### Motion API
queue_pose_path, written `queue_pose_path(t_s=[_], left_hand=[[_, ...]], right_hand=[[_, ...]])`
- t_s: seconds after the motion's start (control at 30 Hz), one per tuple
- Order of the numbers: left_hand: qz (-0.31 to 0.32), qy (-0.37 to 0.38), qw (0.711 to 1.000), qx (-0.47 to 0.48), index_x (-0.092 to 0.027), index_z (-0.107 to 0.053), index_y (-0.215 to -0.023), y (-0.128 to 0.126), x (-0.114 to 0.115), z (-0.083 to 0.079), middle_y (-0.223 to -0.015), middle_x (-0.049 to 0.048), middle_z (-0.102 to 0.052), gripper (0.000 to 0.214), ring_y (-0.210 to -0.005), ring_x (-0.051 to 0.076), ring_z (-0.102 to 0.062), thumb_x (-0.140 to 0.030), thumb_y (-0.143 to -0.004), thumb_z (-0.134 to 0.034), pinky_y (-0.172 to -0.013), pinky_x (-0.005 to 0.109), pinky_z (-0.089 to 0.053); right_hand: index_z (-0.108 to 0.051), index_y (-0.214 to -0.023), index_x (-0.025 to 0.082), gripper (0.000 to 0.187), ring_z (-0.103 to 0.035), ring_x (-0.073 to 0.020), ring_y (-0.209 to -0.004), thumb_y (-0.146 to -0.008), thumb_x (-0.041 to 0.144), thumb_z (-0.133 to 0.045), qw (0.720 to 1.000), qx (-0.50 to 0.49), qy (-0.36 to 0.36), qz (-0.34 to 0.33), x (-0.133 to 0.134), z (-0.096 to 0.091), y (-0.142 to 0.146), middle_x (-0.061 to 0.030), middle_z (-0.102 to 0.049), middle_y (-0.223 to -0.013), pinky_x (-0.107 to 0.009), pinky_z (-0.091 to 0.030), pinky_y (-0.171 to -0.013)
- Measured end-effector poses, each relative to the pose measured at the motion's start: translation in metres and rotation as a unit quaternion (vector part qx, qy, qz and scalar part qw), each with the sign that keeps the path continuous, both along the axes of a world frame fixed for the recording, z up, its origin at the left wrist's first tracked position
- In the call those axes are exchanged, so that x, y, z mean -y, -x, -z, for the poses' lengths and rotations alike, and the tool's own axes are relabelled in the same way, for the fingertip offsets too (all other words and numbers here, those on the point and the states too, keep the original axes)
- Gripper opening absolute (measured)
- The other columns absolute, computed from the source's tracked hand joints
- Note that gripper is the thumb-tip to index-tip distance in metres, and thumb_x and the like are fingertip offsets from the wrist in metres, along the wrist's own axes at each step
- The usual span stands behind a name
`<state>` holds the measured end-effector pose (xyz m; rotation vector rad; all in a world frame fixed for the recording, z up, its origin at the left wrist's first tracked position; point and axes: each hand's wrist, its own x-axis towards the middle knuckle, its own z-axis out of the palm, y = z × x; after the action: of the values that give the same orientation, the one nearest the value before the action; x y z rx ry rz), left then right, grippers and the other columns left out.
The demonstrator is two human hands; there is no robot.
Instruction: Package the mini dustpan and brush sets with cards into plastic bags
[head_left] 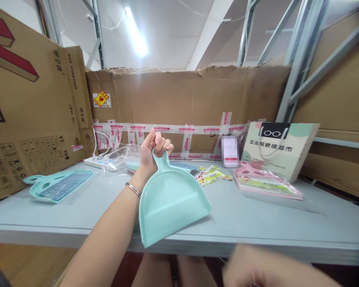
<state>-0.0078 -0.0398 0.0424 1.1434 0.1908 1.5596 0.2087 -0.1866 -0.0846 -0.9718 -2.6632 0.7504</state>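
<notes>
My left hand [156, 150] is closed round the short handle of a mint-green dustpan [172, 199], holding it up over the front part of the table with its wide lip hanging down. Below the table edge at the lower right, my right hand [242, 265] is smeared by motion, and its fingers cannot be made out. Behind the dustpan lies a blue-bristled brush [181, 165], partly hidden. To the left rests a mint dustpan-and-brush set [62, 185] in clear wrapping. A pink dustpan-and-brush set [266, 183], also wrapped, lies on the right.
Yellow-green printed cards [214, 175] lie mid-table [227, 215]. At the back left sits a white power strip [103, 162] with cables. A paper bag [275, 151] stands at the right, near a phone-like blurred panel [231, 151]. Cardboard [173, 95] walls the back; a large carton [32, 111] stands left.
</notes>
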Motion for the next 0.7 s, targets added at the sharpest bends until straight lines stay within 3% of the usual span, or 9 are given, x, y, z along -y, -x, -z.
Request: queue_pose_path(t_s=[0.07,0.1,0.13,0.17,0.23,0.33,0.47,0.57,0.7], left_hand=[[0.005,-0.002,1.000,-0.002,-0.019,-0.034,-0.045,0.002,0.000,0.001,-0.036,-0.0065,-0.018,0.052,-0.038,0.006,-0.023,-0.052,-0.084,-0.046,-0.049,0.024,-0.037],[0.003,-0.001,1.000,-0.005,-0.019,-0.033,-0.046,0.003,-0.001,0.001,-0.037,-0.0065,-0.017,0.052,-0.038,0.006,-0.023,-0.051,-0.085,-0.045,-0.049,0.024,-0.037],[-0.002,0.001,1.000,-0.009,-0.018,-0.032,-0.046,0.005,-0.002,0.001,-0.037,-0.0065,-0.017,0.052,-0.038,0.006,-0.023,-0.051,-0.085,-0.045,-0.050,0.024,-0.037],[-0.007,0.003,1.000,-0.013,-0.018,-0.032,-0.046,0.007,-0.003,0.002,-0.037,-0.0065,-0.017,0.053,-0.038,0.006,-0.023,-0.051,-0.085,-0.044,-0.051,0.024,-0.038],[-0.018,0.005,1.000,-0.018,-0.018,-0.031,-0.046,0.011,-0.007,0.002,-0.037,-0.0066,-0.016,0.052,-0.038,0.006,-0.024,-0.050,-0.086,-0.044,-0.053,0.024,-0.039],[-0.030,0.005,0.999,-0.016,-0.018,-0.042,-0.052,0.015,-0.011,0.001,-0.040,-0.0055,-0.029,0.045,-0.042,0.007,-0.035,-0.048,-0.085,-0.044,-0.061,0.024,-0.043],[0.006,0.009,0.993,-0.113,-0.021,-0.060,-0.087,0.016,-0.013,0.001,-0.080,0.0024,-0.062,0.028,-0.075,0.013,-0.058,-0.046,-0.082,-0.049,-0.072,0.028,-0.047],[0.033,0.015,0.968,-0.248,-0.024,-0.056,-0.109,0.018,-0.016,0.009,-0.104,0.0065,-0.061,0.039,-0.087,0.017,-0.060,-0.044,-0.076,-0.059,-0.074,0.032,-0.048],[0.013,0.030,0.923,-0.384,-0.024,-0.052,-0.115,0.024,-0.022,0.021,-0.103,0.0075,-0.062,0.053,-0.080,0.017,-0.061,-0.035,-0.067,-0.070,-0.068,0.030,-0.048]], right_hand=[[-0.059,-0.091,0.028,0.033,-0.058,-0.0165,-0.078,-0.088,0.051,-0.034,0.993,-0.072,-0.052,0.078,-0.036,-0.038,0.009,-0.0033,-0.059,-0.088,-0.029,-0.047,-0.060],[-0.058,-0.088,0.026,0.031,-0.056,-0.0162,-0.074,-0.086,0.050,-0.038,0.959,-0.171,-0.118,0.190,-0.054,-0.055,0.017,-0.0038,-0.059,-0.084,-0.029,-0.045,-0.060],[-0.056,-0.095,0.024,0.029,-0.055,-0.0162,-0.078,-0.082,0.049,-0.047,0.929,-0.225,-0.144,0.258,-0.071,-0.069,0.027,-0.0046,-0.059,-0.091,-0.029,-0.044,-0.064],[-0.053,-0.100,0.023,0.037,-0.054,-0.0160,-0.077,-0.074,0.049,-0.057,0.920,-0.246,-0.134,0.273,-0.087,-0.079,0.037,-0.0048,-0.059,-0.094,-0.028,-0.044,-0.063],[-0.055,-0.095,0.020,0.037,-0.053,-0.0143,-0.071,-0.070,0.046,-0.062,0.954,-0.218,-0.033,0.205,-0.111,-0.091,0.054,-0.0024,-0.060,-0.086,-0.026,-0.042,-0.060],[-0.059,-0.080,0.018,0.025,-0.051,-0.0130,-0.067,-0.072,0.041,-0.058,0.969,-0.204,0.057,0.126,-0.130,-0.090,0.064,0.0005,-0.058,-0.075,-0.024,-0.040,-0.059],[-0.060,-0.079,0.017,0.024,-0.053,-0.0141,-0.067,-0.070,0.039,-0.055,0.917,-0.326,0.027,0.229,-0.143,-0.075,0.050,0.0008,-0.059,-0.073,-0.025,-0.040,-0.060],[-0.058,-0.072,0.018,0.021,-0.051,-0.0141,-0.064,-0.069,0.038,-0.052,0.899,-0.338,-0.031,0.277,-0.152,-0.064,0.040,0.0018,-0.057,-0.068,-0.026,-0.039,-0.060],[-0.060,-0.073,0.018,0.021,-0.052,-0.0149,-0.067,-0.069,0.038,-0.053,0.911,-0.311,-0.039,0.267,-0.158,-0.056,0.041,0.0018,-0.060,-0.069,-0.025,-0.039,-0.061]])
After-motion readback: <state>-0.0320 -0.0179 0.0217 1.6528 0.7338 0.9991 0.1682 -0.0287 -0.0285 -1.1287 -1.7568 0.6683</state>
